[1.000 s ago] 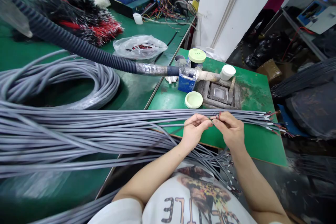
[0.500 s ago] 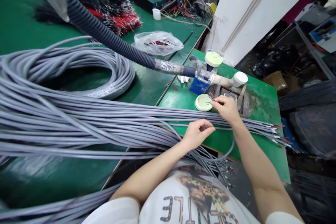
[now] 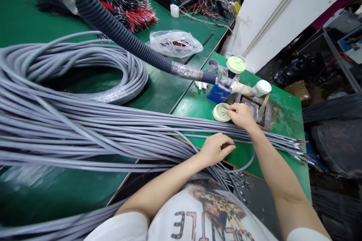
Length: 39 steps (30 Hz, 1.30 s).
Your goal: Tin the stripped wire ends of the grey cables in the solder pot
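My right hand point(image 3: 242, 116) pinches a few thin red and dark wires point(image 3: 225, 107). Their bare ends reach over a shallow, pale round dish point(image 3: 218, 113). Whether a cable jacket runs on inside that hand is hidden. My left hand point(image 3: 215, 150) is over the bundle of grey cables point(image 3: 158, 135), its fingers bent and a gap showing between thumb and forefinger. Nothing visible is in it. Stripped cable ends point(image 3: 296, 145) with red and white tips lie at the right, beyond my right forearm. One grey cable point(image 3: 249, 163) curves down between my arms.
A ribbed hose point(image 3: 127, 41) crosses above the bench to a nozzle beside a stained metal block point(image 3: 261, 115). A lidded tub point(image 3: 235, 66) and a white cup point(image 3: 262, 87) stand close by. Coiled cable point(image 3: 132, 79) and a plastic bag point(image 3: 175, 43) lie left.
The wires in my right hand have tilted and sit lower over the dish. My left hand has shifted slightly down and right, with its fingers a little differently bent. The view has shifted slightly.
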{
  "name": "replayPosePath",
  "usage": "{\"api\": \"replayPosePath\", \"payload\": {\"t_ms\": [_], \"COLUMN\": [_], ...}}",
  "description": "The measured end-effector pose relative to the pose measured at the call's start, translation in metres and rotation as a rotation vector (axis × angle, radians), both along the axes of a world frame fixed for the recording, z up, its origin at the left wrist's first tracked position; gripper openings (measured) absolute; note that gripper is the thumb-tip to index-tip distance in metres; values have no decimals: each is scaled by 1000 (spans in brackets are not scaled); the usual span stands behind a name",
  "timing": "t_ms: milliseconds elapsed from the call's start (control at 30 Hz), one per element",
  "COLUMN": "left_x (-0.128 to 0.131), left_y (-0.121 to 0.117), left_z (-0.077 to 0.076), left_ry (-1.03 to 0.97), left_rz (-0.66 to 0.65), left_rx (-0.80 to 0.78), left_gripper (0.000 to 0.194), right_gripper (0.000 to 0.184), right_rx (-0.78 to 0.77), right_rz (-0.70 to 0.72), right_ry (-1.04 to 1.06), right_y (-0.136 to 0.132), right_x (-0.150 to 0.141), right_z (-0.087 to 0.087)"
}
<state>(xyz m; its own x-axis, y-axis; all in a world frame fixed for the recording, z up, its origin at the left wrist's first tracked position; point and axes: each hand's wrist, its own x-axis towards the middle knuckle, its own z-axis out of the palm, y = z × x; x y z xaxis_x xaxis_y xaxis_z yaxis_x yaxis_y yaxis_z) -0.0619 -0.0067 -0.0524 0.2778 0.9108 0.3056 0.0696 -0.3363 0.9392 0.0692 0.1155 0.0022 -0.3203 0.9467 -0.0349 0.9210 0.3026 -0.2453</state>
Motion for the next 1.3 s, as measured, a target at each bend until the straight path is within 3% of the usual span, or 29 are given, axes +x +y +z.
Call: {"api": "replayPosePath", "payload": {"t_ms": [133, 233, 367, 467, 633, 1300], "left_x": [-1, -2, -2, -1, 1, 1], "left_y": [0, 0, 0, 0, -1, -1], "left_z": [0, 1, 1, 0, -2, -2], "left_ry": [46, 54, 71, 71, 59, 62], "left_rz": [-11, -21, -39, -45, -45, -42], "left_rx": [-38, -71, -95, -103, -103, -79], "left_gripper": [12, 12, 11, 10, 11, 10], "right_gripper": [22, 24, 27, 29, 29, 26], "right_rx": [82, 208, 277, 271, 283, 210], "right_rz": [-19, -159, -448, -548, -581, -525], "right_ry": [132, 216, 172, 122, 88, -42], "right_y": [-1, 2, 6, 7, 10, 20], "right_x": [25, 67, 123, 142, 147, 141], "right_z": [10, 10, -10, -26, -36, -36]}}
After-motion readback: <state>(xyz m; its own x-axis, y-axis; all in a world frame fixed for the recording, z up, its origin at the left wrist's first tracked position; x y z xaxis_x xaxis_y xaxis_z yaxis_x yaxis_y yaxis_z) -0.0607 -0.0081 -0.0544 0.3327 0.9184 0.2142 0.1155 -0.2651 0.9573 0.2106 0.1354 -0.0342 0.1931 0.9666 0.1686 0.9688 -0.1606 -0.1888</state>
